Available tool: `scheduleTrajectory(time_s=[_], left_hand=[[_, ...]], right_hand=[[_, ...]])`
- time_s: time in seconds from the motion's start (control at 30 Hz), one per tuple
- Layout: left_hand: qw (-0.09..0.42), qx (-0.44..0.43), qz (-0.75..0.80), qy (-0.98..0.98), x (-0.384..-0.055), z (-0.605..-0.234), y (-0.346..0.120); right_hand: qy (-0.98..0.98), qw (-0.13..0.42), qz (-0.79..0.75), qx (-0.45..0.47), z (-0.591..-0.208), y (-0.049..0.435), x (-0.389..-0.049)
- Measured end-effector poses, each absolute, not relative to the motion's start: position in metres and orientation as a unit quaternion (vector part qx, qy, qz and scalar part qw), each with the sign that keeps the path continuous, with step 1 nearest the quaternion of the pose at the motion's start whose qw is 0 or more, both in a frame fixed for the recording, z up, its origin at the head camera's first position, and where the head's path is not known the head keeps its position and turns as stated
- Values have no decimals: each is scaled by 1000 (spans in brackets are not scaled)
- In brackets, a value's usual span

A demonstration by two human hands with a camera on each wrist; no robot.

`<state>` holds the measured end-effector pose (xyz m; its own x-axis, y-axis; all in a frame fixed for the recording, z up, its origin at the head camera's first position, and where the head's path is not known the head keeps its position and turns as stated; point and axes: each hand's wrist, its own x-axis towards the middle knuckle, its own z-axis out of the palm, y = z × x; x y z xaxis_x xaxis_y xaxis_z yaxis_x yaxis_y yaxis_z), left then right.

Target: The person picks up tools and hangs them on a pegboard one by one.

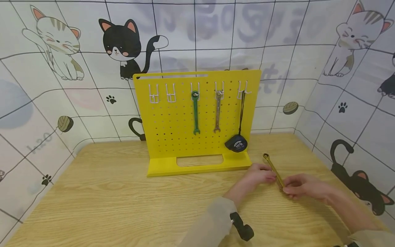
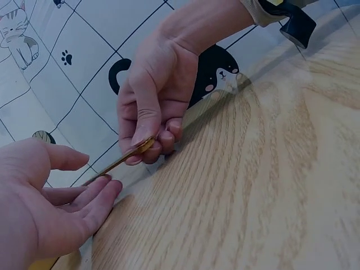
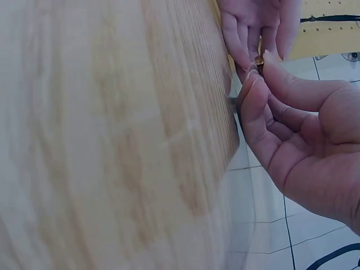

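A gold-coloured combination wrench (image 1: 272, 167) is held just above the wooden table, to the right of a yellow pegboard (image 1: 182, 144). My right hand (image 1: 308, 187) pinches its near end between thumb and fingers. Its ring end points away, toward the back. At the middle of the shaft is my left hand (image 1: 257, 174). In the left wrist view, the left hand's fingers (image 2: 93, 205) lie fairly straight against the wrench (image 2: 121, 160), with the thumb raised off it. The right wrist view shows only the wrench's tip (image 3: 259, 60) between the right hand's fingers.
On the pegboard's hooks hang a green wrench (image 1: 195, 115), a silver wrench (image 1: 217, 115) and a black tape measure (image 1: 237, 143) on a cord. Two more white hooks (image 1: 153, 96) are at its left. Cat-patterned walls (image 1: 287, 68) enclose the wooden table (image 1: 117, 199).
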<state>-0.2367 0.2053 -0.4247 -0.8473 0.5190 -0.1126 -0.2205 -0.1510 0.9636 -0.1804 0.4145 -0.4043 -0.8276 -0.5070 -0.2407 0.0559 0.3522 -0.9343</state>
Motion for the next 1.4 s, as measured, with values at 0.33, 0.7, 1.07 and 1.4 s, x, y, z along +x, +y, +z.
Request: scheduleTrajectory(time_s=[0.33, 0.7, 1.07, 1.4], left_hand=[[152, 84, 782, 598, -241, -415, 201], [77, 123, 782, 607, -249, -399, 177], [43, 181, 766, 616, -251, -380, 143], [30, 216, 752, 622, -253, -368, 115]], right_hand=[[787, 220, -537, -211, -400, 395, -183], [833, 174, -497, -170, -386, 364, -187], [838, 144, -491, -191, -384, 338, -200], [830, 118, -496, -225, -376, 312, -211]])
